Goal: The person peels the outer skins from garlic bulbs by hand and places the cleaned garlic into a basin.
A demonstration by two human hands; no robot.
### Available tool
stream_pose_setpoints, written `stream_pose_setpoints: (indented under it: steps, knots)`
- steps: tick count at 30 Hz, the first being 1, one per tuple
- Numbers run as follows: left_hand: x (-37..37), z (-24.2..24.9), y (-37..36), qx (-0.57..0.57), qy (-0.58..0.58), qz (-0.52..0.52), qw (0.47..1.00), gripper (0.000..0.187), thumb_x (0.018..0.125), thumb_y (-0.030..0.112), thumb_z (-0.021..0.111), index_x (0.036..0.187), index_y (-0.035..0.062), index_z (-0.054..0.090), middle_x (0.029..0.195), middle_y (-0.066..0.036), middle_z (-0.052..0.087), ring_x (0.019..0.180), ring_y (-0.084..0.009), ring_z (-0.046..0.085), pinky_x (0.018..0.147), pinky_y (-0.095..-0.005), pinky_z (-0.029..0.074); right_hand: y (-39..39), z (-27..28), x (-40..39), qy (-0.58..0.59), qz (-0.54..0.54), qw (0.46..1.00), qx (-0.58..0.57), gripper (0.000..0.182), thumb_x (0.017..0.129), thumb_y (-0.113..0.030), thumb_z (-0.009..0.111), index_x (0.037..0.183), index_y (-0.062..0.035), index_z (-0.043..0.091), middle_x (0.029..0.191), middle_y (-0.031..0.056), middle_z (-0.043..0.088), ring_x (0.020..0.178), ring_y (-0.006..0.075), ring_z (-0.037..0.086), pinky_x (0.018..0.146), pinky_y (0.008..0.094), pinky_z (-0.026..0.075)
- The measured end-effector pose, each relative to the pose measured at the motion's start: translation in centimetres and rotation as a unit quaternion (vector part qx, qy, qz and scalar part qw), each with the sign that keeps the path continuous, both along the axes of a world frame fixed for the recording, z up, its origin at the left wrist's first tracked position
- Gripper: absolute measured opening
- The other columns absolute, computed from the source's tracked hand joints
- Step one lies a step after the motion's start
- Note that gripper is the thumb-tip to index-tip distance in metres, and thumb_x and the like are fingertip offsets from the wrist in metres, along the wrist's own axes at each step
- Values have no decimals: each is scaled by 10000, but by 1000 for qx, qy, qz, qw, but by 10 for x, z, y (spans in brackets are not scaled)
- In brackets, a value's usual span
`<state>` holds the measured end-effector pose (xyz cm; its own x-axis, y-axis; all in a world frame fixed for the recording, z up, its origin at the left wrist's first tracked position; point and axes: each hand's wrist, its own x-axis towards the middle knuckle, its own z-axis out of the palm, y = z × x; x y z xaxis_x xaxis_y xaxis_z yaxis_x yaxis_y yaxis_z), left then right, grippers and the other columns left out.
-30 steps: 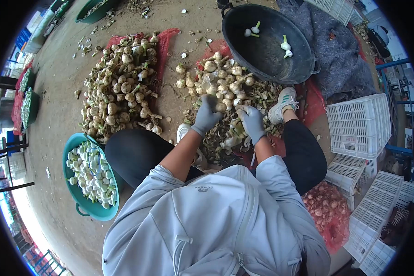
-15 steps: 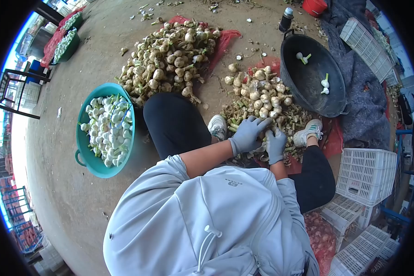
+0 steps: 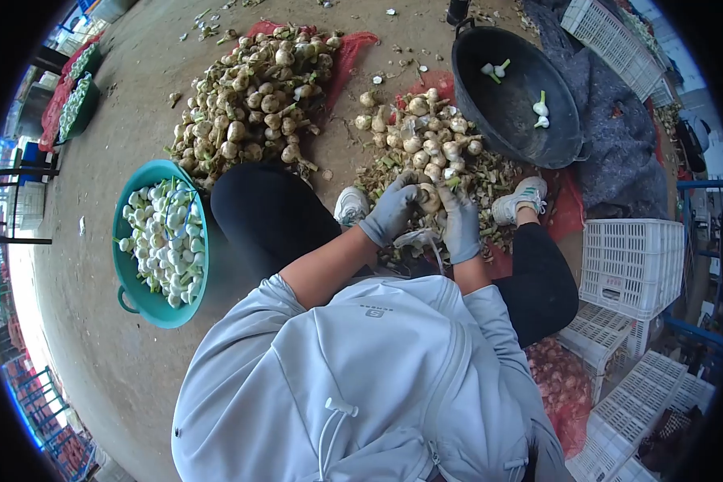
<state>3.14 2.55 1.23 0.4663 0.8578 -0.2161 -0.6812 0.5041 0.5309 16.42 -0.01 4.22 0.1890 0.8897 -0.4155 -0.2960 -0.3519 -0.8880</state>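
Note:
My left hand (image 3: 392, 210), in a grey glove, is closed on a garlic bulb (image 3: 429, 198) with brownish outer skin. From the other side, my right hand (image 3: 461, 225), gloved too, grips the same bulb with its fingers bent around it. A thin whitish piece (image 3: 416, 238) shows just beneath the hands; what it is I cannot make out. Just beyond them lies a small heap of unpeeled garlic bulbs (image 3: 414, 145), with cut stems and skins (image 3: 494, 181) strewn about it.
A black tub (image 3: 510, 120) at the upper right contains a few peeled bulbs. To the left stands a teal basin (image 3: 126, 273) of white garlic. A larger garlic heap (image 3: 253, 104) lies beyond my left knee. White crates (image 3: 631, 265) are stacked at right.
Both hands have come up around a brownish garlic bulb, now visible between them; earlier they were lower, over the scraps. The whole view has shifted, with surroundings sliding left and up.

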Motion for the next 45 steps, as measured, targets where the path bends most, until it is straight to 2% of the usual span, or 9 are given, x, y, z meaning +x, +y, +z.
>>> stream_pose_setpoints:
  steps: [7,11,17,21,22,26,28,33,45]
  knots:
    - [-5,-1,11,-249,42,-107,962,410,894,426,380,1080,84,511,1016,-83,567,826,-210,575,617,-282,480,0,-30,12,77,16,996,36,100,817,-134,593,885,-61,593,643,-56,498,471,4,364,423,153,294]
    - [20,-49,-18,226,445,15,866,657,877,411,492,1323,26,201,1019,-132,531,947,-191,539,844,-294,428,3,-69,4,94,-100,990,6,68,811,-95,573,871,-69,592,624,-56,500,456,22,386,401,179,301]
    - [10,-49,-5,84,342,51,934,503,918,430,379,1221,31,333,1015,-93,509,857,-167,526,747,-282,465,-5,-32,-12,39,13,998,-55,82,805,-59,535,845,-60,606,631,-40,516,408,18,334,363,174,248]
    - [0,-7,-6,83,215,6,973,526,887,447,435,1212,43,347,1007,-98,517,878,-138,532,781,-242,441,16,-19,33,160,-165,968,-97,74,814,-115,539,768,-67,572,626,-10,528,389,31,360,327,176,242]
    - [-4,0,-2,137,245,1,960,529,887,441,440,1217,40,340,1014,-89,516,877,-125,530,792,-223,428,15,-30,53,36,-97,993,-57,147,789,-154,585,860,-27,602,758,55,600,623,173,599,538,256,499]
    - [-11,4,-5,115,205,-51,971,507,779,62,569,1240,34,359,1032,-76,495,947,-185,499,838,-285,405,-4,-37,62,-489,145,857,66,369,788,-184,594,1119,-26,554,1031,162,608,869,265,610,784,343,458]
    - [-9,8,-1,349,468,18,811,495,724,28,601,1187,43,429,1015,-117,485,931,-243,508,828,-303,412,-10,5,40,-550,140,808,159,328,776,-173,596,1086,-69,578,959,158,607,844,306,594,742,354,468]
    - [-6,26,-5,427,515,38,742,547,659,39,670,1159,46,448,1049,-165,502,991,-286,516,847,-328,414,-15,21,12,-642,156,715,229,174,720,-140,587,892,-115,605,770,94,579,636,292,586,582,396,472]
    - [-16,34,0,252,478,-16,842,570,587,80,731,1042,-2,398,930,-91,516,854,-136,500,757,-264,437,-10,28,10,-612,181,736,227,129,717,-154,589,832,-95,594,740,95,577,642,290,590,564,388,474]
